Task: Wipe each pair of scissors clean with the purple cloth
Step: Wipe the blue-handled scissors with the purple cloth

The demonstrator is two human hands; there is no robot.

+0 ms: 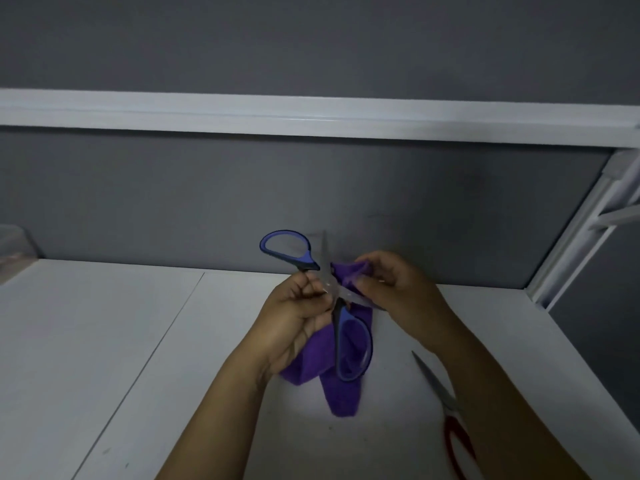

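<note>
Blue-handled scissors [341, 327] are spread wide open in the air above the white desk, one handle loop pointing up-left and the other down. My left hand [294, 320] grips them near the pivot. My right hand [391, 282] pinches the purple cloth [341, 393] around one blade. The rest of the cloth hangs down to the desk beneath the scissors. A second pair, red-handled scissors [450, 420], lies on the desk at the right, partly hidden under my right forearm.
The white desk [104, 341] meets a grey partition wall at the back and another on the right. A clear plastic container [14, 247] stands at the far left edge.
</note>
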